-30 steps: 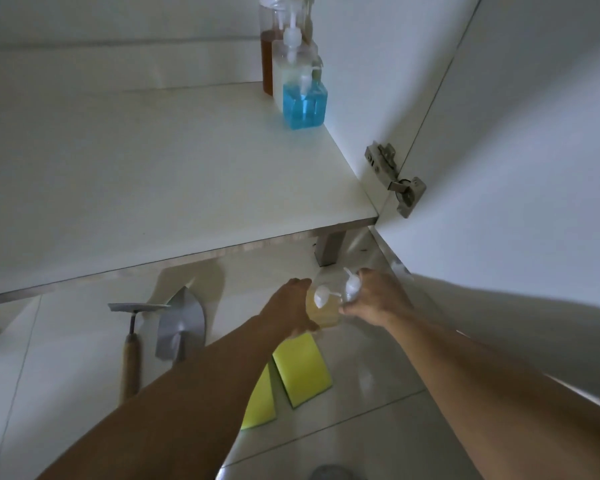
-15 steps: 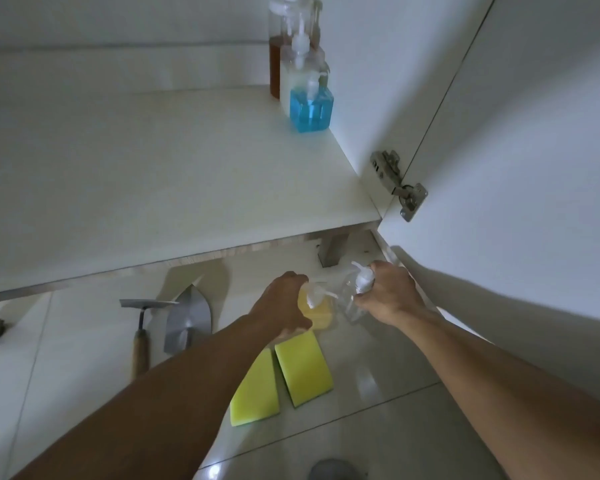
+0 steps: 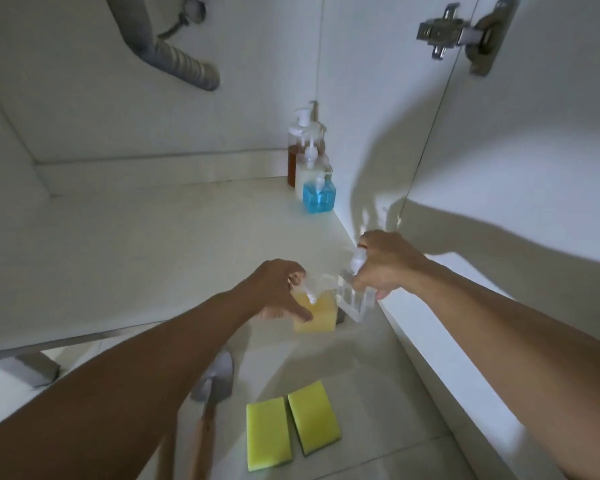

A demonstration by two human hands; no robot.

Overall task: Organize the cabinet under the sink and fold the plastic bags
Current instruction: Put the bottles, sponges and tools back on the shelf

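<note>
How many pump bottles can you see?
5. Brown bottle, white bottle and blue bottle stand in the cabinet corner; left hand holds the yellow bottle, right hand the clear bottle.

Both bare arms reach forward, side by side. The left hand [image 3: 278, 289] is turned palm down, with its fingers curled over the top of a square clear bottle of yellow liquid [image 3: 316, 313]. The right hand [image 3: 383, 263] is a little higher, with its fingers curled around a clear empty pump bottle [image 3: 355, 299], which tilts.
</note>
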